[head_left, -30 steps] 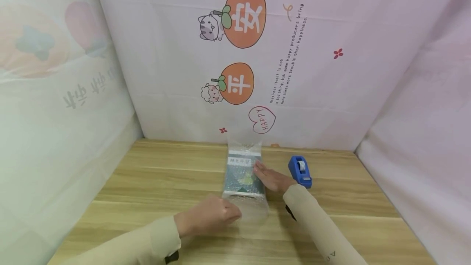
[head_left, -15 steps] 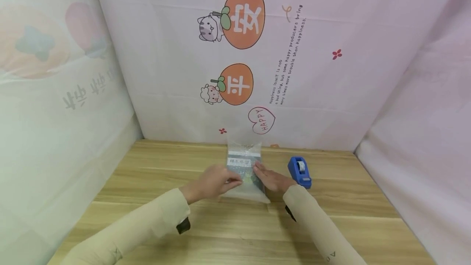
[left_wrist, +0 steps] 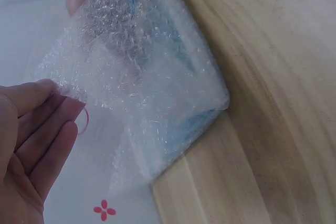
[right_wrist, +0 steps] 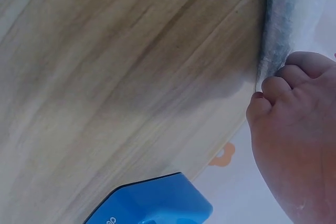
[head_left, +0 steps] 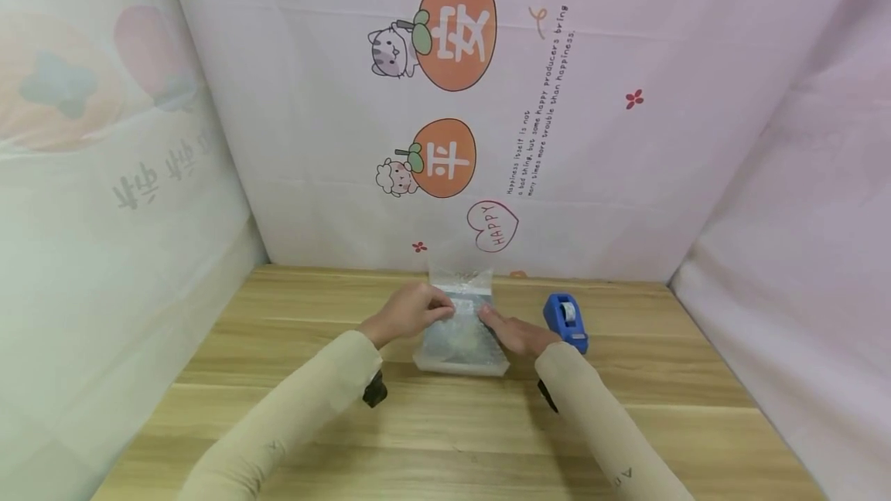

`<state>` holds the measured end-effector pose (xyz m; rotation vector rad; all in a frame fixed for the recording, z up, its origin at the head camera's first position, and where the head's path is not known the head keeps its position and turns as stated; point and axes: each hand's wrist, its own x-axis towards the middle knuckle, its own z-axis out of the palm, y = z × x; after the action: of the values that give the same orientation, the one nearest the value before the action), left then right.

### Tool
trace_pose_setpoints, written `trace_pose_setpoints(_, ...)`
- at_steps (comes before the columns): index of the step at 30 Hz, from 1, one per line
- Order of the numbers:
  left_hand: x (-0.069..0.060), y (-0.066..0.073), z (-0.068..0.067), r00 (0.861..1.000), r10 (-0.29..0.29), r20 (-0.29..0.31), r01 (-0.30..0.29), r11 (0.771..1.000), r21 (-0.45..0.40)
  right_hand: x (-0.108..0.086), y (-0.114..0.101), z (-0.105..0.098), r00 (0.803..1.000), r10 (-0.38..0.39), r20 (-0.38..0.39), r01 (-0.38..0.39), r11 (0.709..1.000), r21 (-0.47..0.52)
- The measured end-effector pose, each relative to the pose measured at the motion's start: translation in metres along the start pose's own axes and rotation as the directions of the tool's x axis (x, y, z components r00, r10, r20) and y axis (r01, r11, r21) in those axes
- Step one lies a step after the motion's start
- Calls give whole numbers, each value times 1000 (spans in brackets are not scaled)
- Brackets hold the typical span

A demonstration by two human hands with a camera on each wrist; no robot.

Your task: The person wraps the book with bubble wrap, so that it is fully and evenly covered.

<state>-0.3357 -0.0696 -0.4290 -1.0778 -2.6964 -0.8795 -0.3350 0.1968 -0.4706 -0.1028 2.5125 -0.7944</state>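
A flat teal book [head_left: 452, 346] with a printed cover lies at the back middle of the wooden table, seen through clear bubble wrap [left_wrist: 142, 77]. The wrap's near part is folded back over the cover. Between thumb and fingertips, my left hand [head_left: 411, 310] pinches the loose edge of this flap, raised above the book's left side; the left wrist view shows the pinch closely. My right hand [head_left: 517, 333] grips the right side of the wrapped book, its fingers [right_wrist: 275, 87] curled against the edge and its thumb on top.
A blue tape dispenser [head_left: 566, 322] with a roll of tape stands just right of my right hand. Behind the table [head_left: 445, 439] rises a white printed cloth [head_left: 334, 138], and more cloth hangs at both sides. The wrap's far end reaches that back cloth.
My left hand has moved away from me, drawing the near flap of bubble wrap up and over the book's cover. My right hand has stayed at the book's right side.
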Motion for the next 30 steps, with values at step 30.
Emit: trace_pose_setpoints(30, 27, -44, 54, 980, -188, -68, 189, 982, 2, 5, -6, -5, 997, -71, -4, 71, 995, -72)
